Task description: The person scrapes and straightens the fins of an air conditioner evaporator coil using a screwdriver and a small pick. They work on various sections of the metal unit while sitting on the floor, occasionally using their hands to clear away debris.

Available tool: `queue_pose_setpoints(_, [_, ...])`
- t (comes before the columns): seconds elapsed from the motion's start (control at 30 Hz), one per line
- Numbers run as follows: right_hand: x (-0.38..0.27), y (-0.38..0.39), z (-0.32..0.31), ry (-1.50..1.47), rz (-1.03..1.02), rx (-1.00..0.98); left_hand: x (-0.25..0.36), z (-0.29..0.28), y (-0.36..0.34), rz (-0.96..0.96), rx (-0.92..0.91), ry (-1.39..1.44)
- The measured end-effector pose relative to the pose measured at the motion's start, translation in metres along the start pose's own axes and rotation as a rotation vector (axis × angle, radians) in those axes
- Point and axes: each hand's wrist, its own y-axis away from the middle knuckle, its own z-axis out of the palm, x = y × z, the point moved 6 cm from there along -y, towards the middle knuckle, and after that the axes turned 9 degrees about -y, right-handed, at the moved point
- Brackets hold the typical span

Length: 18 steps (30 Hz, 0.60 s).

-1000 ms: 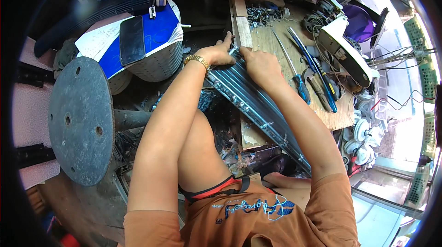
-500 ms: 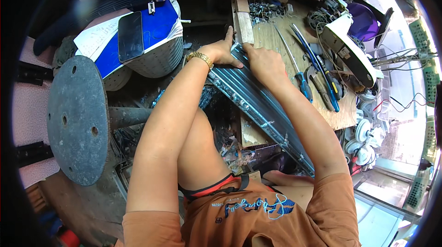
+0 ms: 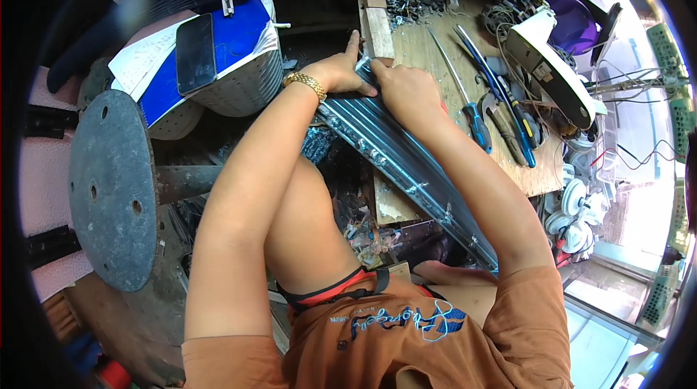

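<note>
A long dark ribbed part (image 3: 406, 154) in clear plastic film slants from the wooden board's left edge down toward my right elbow. At its far end, my left hand (image 3: 335, 74), with a gold bracelet at the wrist, grips it, the thumb lying on top. The index finger of that hand stretches forward; its other fingers are hidden. Beside it, my right hand (image 3: 410, 95) is closed over the same end, its index fingertip at the film's edge. A small red bit shows by the right hand's outer side, but what it holds is hidden.
Right of my hands, a blue-handled screwdriver (image 3: 477, 128) and several pliers and cutters lie on the wooden board (image 3: 396, 213). Behind them are loose screws (image 3: 414, 8) and a white housing (image 3: 549, 77). To the left stand a phone (image 3: 195, 54) and a round metal disc (image 3: 112, 189).
The view has shifted slightly, so most of the scene sits a little left and higher. Both hands stay at the ribbed part's far end, with the right fingertips slightly shifted.
</note>
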Motion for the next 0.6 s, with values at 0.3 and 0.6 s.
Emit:
queue_pose_setpoints(0.3, [0.01, 0.005, -0.002, -0.049, 0.011, -0.029, 0.0, -0.001, -0.004, 0.019, 0.023, -0.075])
queue_pose_setpoints(0.6, [0.036, 0.032, 0.004, -0.081, 0.087, -0.199, -0.007, -0.001, -0.006, 0.028, 0.053, -0.11])
